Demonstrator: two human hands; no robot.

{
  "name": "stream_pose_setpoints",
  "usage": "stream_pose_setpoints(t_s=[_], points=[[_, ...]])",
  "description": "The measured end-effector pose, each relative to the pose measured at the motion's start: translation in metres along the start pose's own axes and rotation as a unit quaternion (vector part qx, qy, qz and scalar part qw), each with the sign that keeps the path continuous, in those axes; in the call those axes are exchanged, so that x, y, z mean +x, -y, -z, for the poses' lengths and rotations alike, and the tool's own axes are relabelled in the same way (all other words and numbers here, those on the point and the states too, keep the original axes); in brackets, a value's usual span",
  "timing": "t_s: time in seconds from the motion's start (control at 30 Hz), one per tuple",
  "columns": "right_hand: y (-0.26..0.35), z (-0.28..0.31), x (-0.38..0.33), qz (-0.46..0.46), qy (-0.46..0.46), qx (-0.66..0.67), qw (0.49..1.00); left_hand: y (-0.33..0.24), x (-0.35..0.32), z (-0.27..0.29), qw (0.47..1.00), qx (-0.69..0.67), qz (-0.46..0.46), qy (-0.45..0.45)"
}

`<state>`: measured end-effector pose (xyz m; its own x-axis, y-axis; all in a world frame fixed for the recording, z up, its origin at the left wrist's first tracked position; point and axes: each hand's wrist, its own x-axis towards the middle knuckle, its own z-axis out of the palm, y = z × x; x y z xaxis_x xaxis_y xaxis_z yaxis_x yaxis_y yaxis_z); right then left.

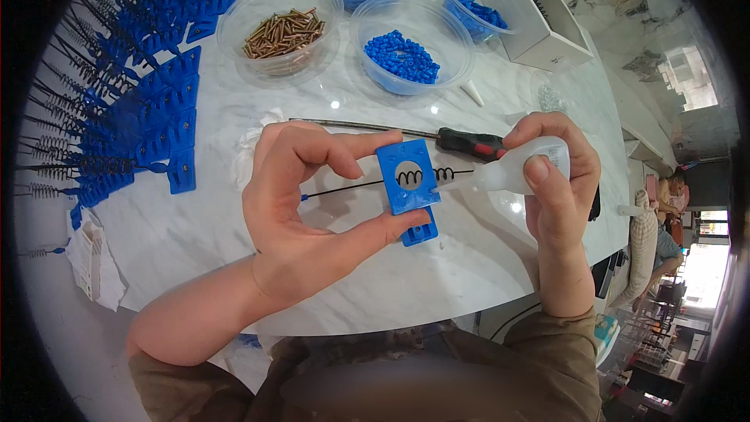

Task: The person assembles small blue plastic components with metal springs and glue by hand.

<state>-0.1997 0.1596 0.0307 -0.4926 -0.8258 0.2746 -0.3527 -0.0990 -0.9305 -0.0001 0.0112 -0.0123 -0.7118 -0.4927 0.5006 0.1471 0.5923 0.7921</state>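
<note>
My left hand (293,211) pinches a blue plastic bracket (404,203) by its upper and lower edges, between fingertips and thumb. The bracket has a round hole and a narrower blue tab below. Through the hole shows a black coiled wire (344,188) with a blue tip, running behind the bracket; whether it is joined to it I cannot tell. In my right hand (564,195) is a translucent white squeeze bottle (502,172), held on its side, its thin nozzle pointing at the bracket's right edge. Just beyond both hands lies a long screwdriver (457,141) with a black and red handle.
At the back stand clear tubs of brass-coloured screws (285,35), small blue beads (402,56) and other blue parts (475,14). Many blue brackets with coiled wires (148,125) crowd the left side. A white box (547,43) sits at the back right, a white cap (473,94) near it.
</note>
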Motion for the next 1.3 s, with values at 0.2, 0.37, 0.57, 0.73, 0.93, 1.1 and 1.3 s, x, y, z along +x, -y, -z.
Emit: stream_pose_setpoints(t_s=[0.2, 0.37, 0.57, 0.73, 0.93, 1.1, 1.3], points=[[-0.001, -0.001, -0.001, -0.026, -0.018, 0.038, 0.999, 0.002, -0.001, -0.003, 0.999, -0.029, -0.001, -0.015], [0.001, -0.005, -0.005, -0.026, -0.016, 0.048, 0.998, 0.002, -0.001, -0.001, 1.000, 0.007, -0.005, -0.011], [-0.001, -0.006, -0.008, 0.034, 0.042, 0.021, 0.998, 0.003, -0.001, -0.001, 1.000, 0.012, -0.006, -0.019], [0.000, -0.009, -0.009, 0.032, 0.069, 0.037, 0.996, 0.002, -0.002, -0.001, 1.000, 0.013, -0.004, -0.020], [-0.003, -0.006, -0.006, 0.069, 0.084, 0.009, 0.994, 0.003, -0.002, 0.000, 1.000, 0.022, -0.005, -0.016], [-0.003, -0.009, -0.007, 0.060, 0.076, 0.030, 0.995, 0.003, -0.002, -0.001, 0.999, 0.020, -0.015, -0.020], [-0.003, -0.010, -0.008, 0.057, 0.073, 0.045, 0.995, 0.004, -0.002, -0.002, 0.999, 0.016, -0.016, -0.027]])
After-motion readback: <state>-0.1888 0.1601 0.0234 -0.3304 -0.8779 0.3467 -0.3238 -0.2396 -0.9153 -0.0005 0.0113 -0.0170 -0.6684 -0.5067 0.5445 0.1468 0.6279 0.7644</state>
